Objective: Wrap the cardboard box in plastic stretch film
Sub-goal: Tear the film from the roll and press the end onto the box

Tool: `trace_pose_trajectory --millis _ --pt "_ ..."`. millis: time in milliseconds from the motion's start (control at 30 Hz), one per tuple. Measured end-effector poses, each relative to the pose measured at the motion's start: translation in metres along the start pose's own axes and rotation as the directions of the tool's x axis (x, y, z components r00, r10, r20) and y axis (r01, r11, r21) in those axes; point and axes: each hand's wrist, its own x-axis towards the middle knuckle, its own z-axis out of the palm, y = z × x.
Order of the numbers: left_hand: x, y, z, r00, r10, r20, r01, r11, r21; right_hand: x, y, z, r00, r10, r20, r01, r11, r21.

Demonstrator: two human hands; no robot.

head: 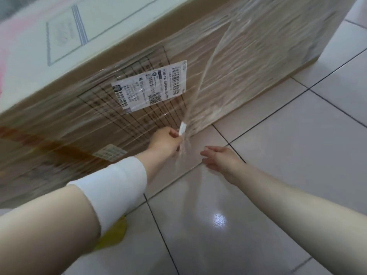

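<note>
Your left hand (165, 140) pinches one sheet of film (214, 76) beside one box (59, 124); your right hand (220, 157) spreads its fingers.

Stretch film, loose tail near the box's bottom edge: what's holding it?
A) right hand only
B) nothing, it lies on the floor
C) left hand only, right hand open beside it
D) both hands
C: the left hand pinches the gathered stretch film low against the cardboard box, while the right hand is open with fingers spread, a gap between it and the film.
</note>
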Motion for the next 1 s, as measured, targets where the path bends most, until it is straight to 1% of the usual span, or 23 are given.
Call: trace_pose_trajectory --millis 67,133,200,267,367,433,533,600,667,767,833,900,1000 --pt "-0.005 -0.006 -0.014 0.999 -0.001 0.037 0.004 0.997 -0.078 0.001 0.002 0.014 0.994 0.061 0.087 -0.068 0.994 0.08" --pt "-0.008 -0.008 -0.024 0.999 0.021 0.048 -0.016 0.995 -0.098 0.001 0.006 0.029 0.974 0.091 0.206 -0.13 0.974 0.185" --pt "-0.009 -0.007 -0.029 0.998 0.025 0.059 -0.019 0.995 -0.099 0.0 0.013 0.043 0.946 0.078 0.314 -0.169 0.947 0.273" --pt "-0.009 -0.003 -0.03 0.998 0.024 0.058 -0.019 0.996 -0.088 -0.003 0.016 0.054 0.932 0.042 0.36 -0.178 0.918 0.355" --pt "-0.009 0.003 -0.031 0.996 0.074 0.058 -0.073 0.997 -0.019 -0.009 0.019 0.065 0.937 0.002 0.35 -0.182 0.857 0.482" --pt "-0.011 0.005 -0.031 0.991 0.118 0.059 -0.122 0.99 0.072 -0.014 0.018 0.065 0.947 -0.005 0.321 -0.17 0.841 0.514" --pt "-0.014 0.009 -0.027 0.99 0.131 0.046 -0.138 0.959 0.248 -0.017 0.02 0.064 0.968 -0.027 0.25 -0.088 0.896 0.435" --pt "-0.017 0.014 -0.022 0.989 0.124 0.078 -0.144 0.92 0.366 -0.019 0.022 0.064 0.979 -0.027 0.2 -0.055 0.917 0.394" --pt "-0.018 0.017 -0.017 0.987 0.122 0.107 -0.156 0.897 0.415 -0.021 0.024 0.065 0.983 -0.019 0.184 -0.056 0.919 0.391" --pt "-0.015 0.013 -0.022 0.99 0.131 0.06 -0.144 0.893 0.426 -0.022 0.028 0.065 0.985 0.011 0.17 -0.083 0.902 0.424" --pt "-0.015 0.01 -0.034 0.996 0.077 0.055 -0.091 0.94 0.329 -0.022 0.031 0.062 0.987 0.027 0.159 -0.093 0.901 0.424" --pt "-0.02 0.007 -0.047 0.996 0.027 0.091 -0.048 0.969 0.241 -0.024 0.035 0.061 0.988 0.037 0.15 -0.097 0.906 0.413" --pt "-0.03 0.009 -0.062 0.994 0.049 0.098 -0.072 0.968 0.239 -0.027 0.04 0.064 0.986 0.043 0.161 -0.108 0.9 0.422"
